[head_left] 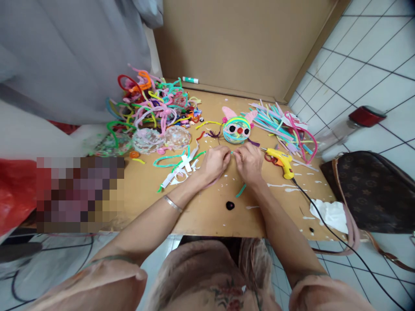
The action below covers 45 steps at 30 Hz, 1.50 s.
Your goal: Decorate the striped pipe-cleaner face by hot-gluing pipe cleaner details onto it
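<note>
My left hand (214, 163) and my right hand (249, 162) meet at the middle of the wooden board (207, 207), both pinched on a short green pipe cleaner piece (231, 152) between their fingertips. Just beyond them lies a round pipe-cleaner animal face (237, 128) with pink ears, black eyes and a red nose. A metal bracelet (172, 203) sits on my left wrist. A small teal piece (241, 190) lies under my right wrist.
A heap of coloured pipe cleaners (152, 103) fills the far left, with clear plastic balls (162, 139) before it. Cut strips (282, 125) lie far right. A yellow glue gun (281, 160), its black cord, white tissue (330, 214), brown handbag (372, 190) and jar (350, 125) are right.
</note>
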### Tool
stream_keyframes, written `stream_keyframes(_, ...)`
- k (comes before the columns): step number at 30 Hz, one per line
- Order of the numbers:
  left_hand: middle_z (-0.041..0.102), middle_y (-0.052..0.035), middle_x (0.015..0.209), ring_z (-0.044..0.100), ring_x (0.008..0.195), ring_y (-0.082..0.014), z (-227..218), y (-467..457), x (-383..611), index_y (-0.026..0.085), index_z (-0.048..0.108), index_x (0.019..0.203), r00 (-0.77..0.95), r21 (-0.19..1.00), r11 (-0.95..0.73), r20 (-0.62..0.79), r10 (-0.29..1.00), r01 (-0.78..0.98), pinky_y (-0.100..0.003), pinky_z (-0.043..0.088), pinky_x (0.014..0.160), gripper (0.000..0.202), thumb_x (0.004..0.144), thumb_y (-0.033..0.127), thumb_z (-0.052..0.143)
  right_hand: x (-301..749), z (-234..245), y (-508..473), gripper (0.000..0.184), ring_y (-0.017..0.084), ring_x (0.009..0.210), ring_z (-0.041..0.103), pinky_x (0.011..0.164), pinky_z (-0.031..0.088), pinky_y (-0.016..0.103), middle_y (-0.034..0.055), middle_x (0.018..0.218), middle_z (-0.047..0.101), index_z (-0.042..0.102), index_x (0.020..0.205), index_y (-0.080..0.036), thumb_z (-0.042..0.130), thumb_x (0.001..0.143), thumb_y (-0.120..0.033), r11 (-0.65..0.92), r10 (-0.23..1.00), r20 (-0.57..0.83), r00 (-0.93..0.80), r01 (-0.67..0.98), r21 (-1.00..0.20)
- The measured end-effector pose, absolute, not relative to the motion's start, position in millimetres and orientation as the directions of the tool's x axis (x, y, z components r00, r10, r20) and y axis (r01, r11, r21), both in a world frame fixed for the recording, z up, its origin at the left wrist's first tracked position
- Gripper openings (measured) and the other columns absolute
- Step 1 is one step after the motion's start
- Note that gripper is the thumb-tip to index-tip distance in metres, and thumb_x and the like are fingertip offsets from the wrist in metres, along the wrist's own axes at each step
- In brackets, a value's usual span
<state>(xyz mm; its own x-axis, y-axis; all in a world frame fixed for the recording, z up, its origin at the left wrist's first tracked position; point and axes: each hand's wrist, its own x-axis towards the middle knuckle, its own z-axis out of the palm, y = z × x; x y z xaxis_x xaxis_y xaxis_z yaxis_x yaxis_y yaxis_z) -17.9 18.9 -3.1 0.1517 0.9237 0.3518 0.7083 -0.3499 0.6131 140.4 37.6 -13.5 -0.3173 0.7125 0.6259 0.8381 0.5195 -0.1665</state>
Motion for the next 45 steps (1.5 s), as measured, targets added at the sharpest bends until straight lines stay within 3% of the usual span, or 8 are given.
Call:
stream_keyframes(4,0.062,-0.0012,0.065,0.049,0.06,-0.012,-7,23,-15,0.016,0.063,0.068,0.038,0.776,-0.228,0.255,0.966,0.588,-0.027,0.038,0.064,0.018,0.085,0.016,0.056,142,-13,39,0.031,0.024,0.091,0.06,0.082,0.04,0.036,0.0092,0.092,0.07,0.072,0.089,-0.019,0.046,0.103,-0.027,0.543,0.724,0.61,-0.323,0.812,-0.215)
stream_keyframes(8,0.059,0.0016,0.059,0.049,0.057,-0.0099,-8,27,-14,0.016,0.062,0.068,-0.013,0.942,-0.102,0.112,0.994,0.321,-0.023,0.037,0.058,0.013,0.081,0.017,0.059,142,-12,39,0.03,0.025,0.092,0.06,0.082,0.041,0.037,0.0096,0.093,0.07,0.073,0.091,-0.019,0.047,0.102,-0.026,0.542,0.727,0.611,-0.312,0.808,-0.232)
stream_keyframes(13,0.058,0.003,0.054,0.049,0.049,-0.007,-6,31,-14,0.015,0.062,0.067,0.012,0.995,0.072,-0.072,0.997,-0.063,-0.022,0.042,0.056,0.009,0.075,0.011,0.062,142,-12,39,0.029,0.025,0.092,0.061,0.083,0.043,0.038,0.0099,0.094,0.07,0.074,0.092,-0.019,0.047,0.101,-0.024,0.533,0.739,0.606,-0.293,0.805,-0.261)
stream_keyframes(20,0.065,0.0005,0.062,0.056,0.053,-0.0048,-1,31,-11,0.011,0.066,0.07,0.05,0.868,0.269,-0.273,0.961,-0.417,-0.019,0.051,0.061,0.011,0.078,0.003,0.066,140,-11,40,0.022,0.022,0.084,0.066,0.081,0.053,0.037,0.0067,0.089,0.071,0.076,0.089,-0.021,0.055,0.094,-0.026,0.536,0.788,0.591,-0.172,0.664,-0.521)
stream_keyframes(25,0.066,-0.0021,0.065,0.061,0.057,-0.0037,6,32,-10,0.01,0.063,0.071,0.099,0.653,0.361,-0.403,0.91,-0.666,-0.012,0.053,0.062,0.022,0.089,-0.001,0.059,134,-18,44,0.022,0.019,0.077,0.067,0.073,0.057,0.034,0.0056,0.089,0.072,0.075,0.092,-0.02,0.065,0.084,-0.038,0.456,0.86,0.509,0.045,0.382,-0.804)
stream_keyframes(28,0.065,-0.0013,0.064,0.058,0.051,-0.0022,9,31,-8,0.011,0.062,0.073,0.145,0.54,0.376,-0.421,0.896,-0.753,-0.009,0.049,0.053,0.025,0.094,0.0,0.055,130,-23,45,0.025,0.017,0.071,0.065,0.07,0.057,0.033,0.0049,0.085,0.074,0.075,0.086,-0.02,0.072,0.075,-0.043,0.358,0.916,0.386,0.109,0.213,-0.909)
stream_keyframes(33,0.058,0.0044,0.061,0.052,0.047,0.0001,5,25,-1,0.013,0.059,0.075,0.224,0.468,0.394,-0.379,0.898,-0.791,-0.007,0.043,0.047,0.019,0.089,0.001,0.066,124,-27,44,0.031,0.016,0.067,0.064,0.069,0.057,0.032,0.0032,0.076,0.074,0.074,0.077,-0.02,0.08,0.065,-0.047,0.252,0.956,0.261,0.131,0.08,-0.964)
stream_keyframes(45,0.056,0.0039,0.06,0.05,0.047,-0.0001,6,23,-1,0.011,0.062,0.076,0.3,0.417,0.468,-0.407,0.862,-0.779,-0.008,0.039,0.046,0.02,0.094,0.002,0.059,126,-23,44,0.025,0.019,0.079,0.069,0.077,0.06,0.036,0.003,0.084,0.072,0.073,0.08,-0.023,0.077,0.073,-0.047,0.381,0.921,0.384,0.065,0.05,-0.923)
